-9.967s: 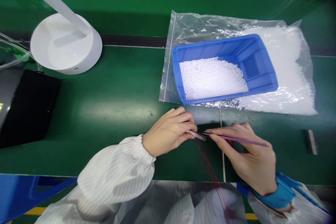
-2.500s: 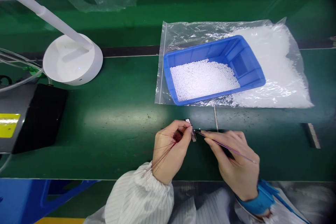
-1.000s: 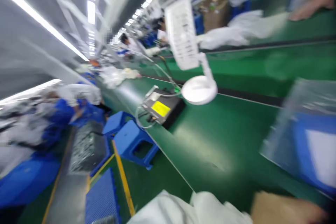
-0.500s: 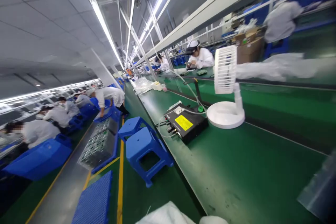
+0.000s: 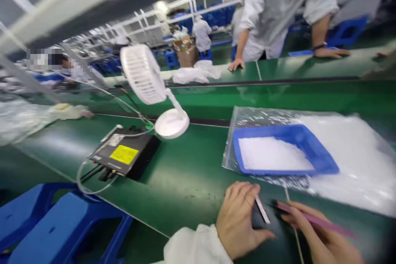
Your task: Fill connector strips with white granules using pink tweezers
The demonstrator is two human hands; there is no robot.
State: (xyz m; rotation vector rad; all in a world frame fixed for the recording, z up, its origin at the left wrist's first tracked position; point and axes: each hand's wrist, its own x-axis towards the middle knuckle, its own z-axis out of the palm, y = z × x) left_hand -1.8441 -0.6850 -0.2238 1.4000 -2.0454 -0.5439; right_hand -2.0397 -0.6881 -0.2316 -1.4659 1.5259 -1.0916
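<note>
My left hand (image 5: 236,219) lies palm down over the green bench, thumb spread away from the other fingers. Beside its fingertips is a small, narrow strip with a white edge (image 5: 262,210); whether the fingers touch it is unclear. My right hand (image 5: 321,235) grips a slim pink tool (image 5: 329,223) with a dark tip pointing left toward the strip. Motion blur hides the tool's exact kind. Just beyond both hands, a blue tray (image 5: 321,154) holds a heap of small white pieces (image 5: 272,154) and sits on a clear plastic bag (image 5: 230,148).
A white fan (image 5: 144,75) stands left of the tray. Near it sits a black box (image 5: 144,159) with a yellow label and cables. Blue stools (image 5: 62,227) are at the bench's left edge. Across the bench, a person in white (image 5: 269,16) rests both hands on the far surface.
The view has swung right and down from the aisle to the bench. Both my hands, the pink tool and the blue tray now show; the fan and black box have shifted left.
</note>
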